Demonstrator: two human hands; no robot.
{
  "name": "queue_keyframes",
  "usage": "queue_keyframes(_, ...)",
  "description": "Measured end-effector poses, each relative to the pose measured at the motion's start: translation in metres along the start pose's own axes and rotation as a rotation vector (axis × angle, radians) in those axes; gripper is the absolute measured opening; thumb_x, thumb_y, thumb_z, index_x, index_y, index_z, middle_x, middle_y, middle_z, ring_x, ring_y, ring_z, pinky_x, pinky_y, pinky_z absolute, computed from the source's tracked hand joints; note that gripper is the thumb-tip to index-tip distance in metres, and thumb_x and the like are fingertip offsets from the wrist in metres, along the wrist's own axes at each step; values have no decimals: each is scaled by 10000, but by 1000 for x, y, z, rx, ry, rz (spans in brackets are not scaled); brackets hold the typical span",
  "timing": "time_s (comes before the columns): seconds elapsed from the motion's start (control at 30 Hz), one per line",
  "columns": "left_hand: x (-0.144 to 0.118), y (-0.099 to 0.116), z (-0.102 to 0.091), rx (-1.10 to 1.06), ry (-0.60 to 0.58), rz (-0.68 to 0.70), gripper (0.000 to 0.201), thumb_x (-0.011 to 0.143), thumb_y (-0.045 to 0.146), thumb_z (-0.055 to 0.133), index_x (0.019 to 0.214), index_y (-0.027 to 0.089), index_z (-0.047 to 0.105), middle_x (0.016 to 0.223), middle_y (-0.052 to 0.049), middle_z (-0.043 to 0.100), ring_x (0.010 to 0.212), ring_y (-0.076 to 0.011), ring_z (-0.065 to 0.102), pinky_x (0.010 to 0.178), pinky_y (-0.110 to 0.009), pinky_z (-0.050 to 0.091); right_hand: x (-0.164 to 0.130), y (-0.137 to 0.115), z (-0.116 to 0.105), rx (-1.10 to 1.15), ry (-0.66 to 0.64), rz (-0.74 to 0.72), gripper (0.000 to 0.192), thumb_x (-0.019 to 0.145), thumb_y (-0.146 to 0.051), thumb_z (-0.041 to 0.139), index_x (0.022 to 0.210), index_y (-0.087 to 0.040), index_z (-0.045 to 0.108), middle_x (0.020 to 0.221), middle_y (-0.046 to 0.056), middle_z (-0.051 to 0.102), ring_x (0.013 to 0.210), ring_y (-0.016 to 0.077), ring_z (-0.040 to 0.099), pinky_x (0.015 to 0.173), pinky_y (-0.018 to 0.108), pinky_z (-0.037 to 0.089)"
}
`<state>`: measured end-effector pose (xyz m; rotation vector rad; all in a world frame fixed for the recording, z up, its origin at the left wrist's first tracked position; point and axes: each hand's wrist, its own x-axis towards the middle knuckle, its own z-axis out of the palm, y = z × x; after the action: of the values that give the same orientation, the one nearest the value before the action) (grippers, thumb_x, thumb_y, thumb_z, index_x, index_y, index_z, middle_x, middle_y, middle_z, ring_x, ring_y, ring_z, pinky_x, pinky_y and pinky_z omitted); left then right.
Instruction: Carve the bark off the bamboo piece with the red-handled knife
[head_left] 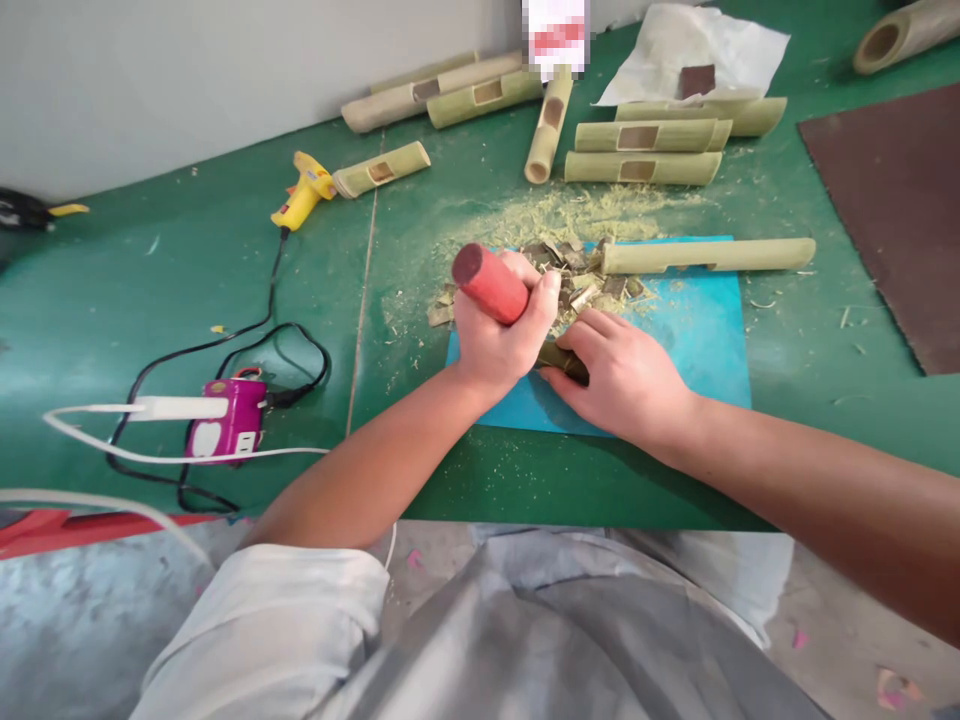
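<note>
The tool handle (489, 282) in the left hand (499, 335) looks like reddish wood with a matt, slightly worn finish, and the bamboo tube (709, 256) lying just past it is pale green with a smooth dull skin, same as the cut bamboo pieces (642, 152) further back. The blue mat (694, 335) reads as smooth matt plastic or rubber on a green tabletop (165, 280) dusted with rough bamboo shavings (577, 215). The yellow glue gun (304, 190) and purple power strip (225, 420) are glossy plastic, and the sheet (694, 45) at the back is crinkled white paper.

bright, even light | soft shadows — sharp centre | edges warped (wide lens)
</note>
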<state>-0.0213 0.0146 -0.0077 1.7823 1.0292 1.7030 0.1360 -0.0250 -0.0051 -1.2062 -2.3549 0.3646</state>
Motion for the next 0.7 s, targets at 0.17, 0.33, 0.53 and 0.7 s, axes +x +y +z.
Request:
queue_keyframes(0.17, 0, 10, -2, 83, -94, 86, 342, 962, 356, 664, 688, 196, 535, 629, 40, 541, 557, -77, 495, 597, -269, 437, -1, 2, 4, 32, 11, 3, 143, 927, -279, 574, 917, -165, 659, 939, 128, 685, 846, 250, 584, 757, 377, 492)
queue_keyframes(0.33, 0, 15, 0, 179, -135, 127, 322, 905, 326, 730, 693, 195, 526, 647, 43, 555, 592, -81, 528, 626, -260, 452, -1, 2, 5, 40, 27, 9, 253, 932, -270, 550, 1071, -115, 694, 1020, 159, 727, 898, 272, 631, 810, 398, 524)
queue_keyframes(0.53, 1, 4, 1, 156, -134, 75, 391, 951, 371, 654, 657, 201, 459, 596, 51, 493, 536, -83, 448, 607, -287, 421, 0, 2, 2, 34, -9, 35, 194, 918, -265, 569, 967, -135, 704, 981, 142, 719, 875, 255, 626, 792, 376, 508)
queue_keyframes(0.7, 0, 5, 2, 23, -153, -19, 527, 967, 448, 617, 577, 192, 372, 536, 40, 380, 490, -83, 369, 513, -289, 321, 1, 3, 1, 33, 5, -3, 132, 898, -277, 616, 822, -178, 661, 847, 84, 652, 783, 211, 558, 707, 334, 446)
